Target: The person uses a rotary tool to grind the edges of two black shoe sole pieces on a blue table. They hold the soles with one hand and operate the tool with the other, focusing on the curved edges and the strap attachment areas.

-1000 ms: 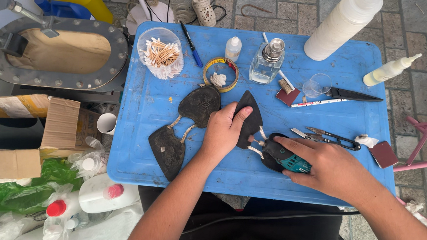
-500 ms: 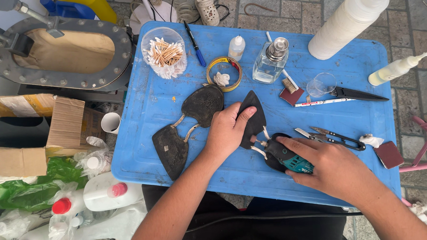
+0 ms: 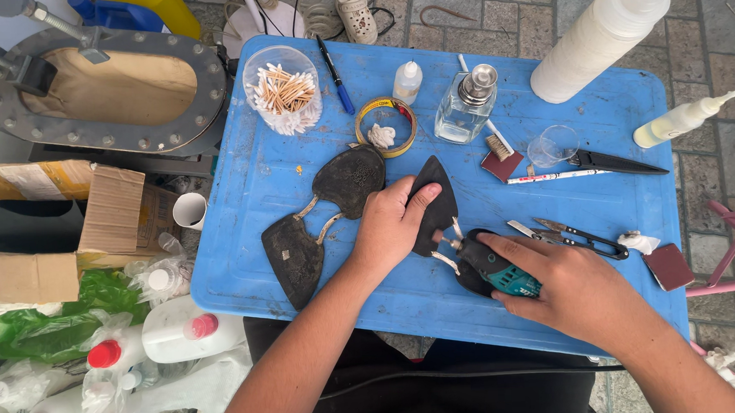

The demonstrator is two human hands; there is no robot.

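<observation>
On the blue plastic table [image 3: 243,238], my left hand [image 3: 394,226] presses down on a dark pointed sole-shaped piece [image 3: 434,199] and grips its edge. Close beside it, my right hand [image 3: 573,288] holds a small teal-and-black rotary tool [image 3: 492,267] whose tip meets the lower edge of that piece. To the left lie two more dark sole pieces [image 3: 318,222] joined by thin pale strips.
On the table stand a cup of cotton swabs [image 3: 282,89], a tape ring [image 3: 386,126], a glass bottle [image 3: 465,105], a large white squeeze bottle [image 3: 602,35], a small glass [image 3: 551,145], a black knife [image 3: 617,164], snips [image 3: 574,236]. Bottles [image 3: 107,354] and cardboard boxes [image 3: 108,212] sit left.
Both hands stay at the same spot on the dark piece; only the camera view has shifted slightly.
</observation>
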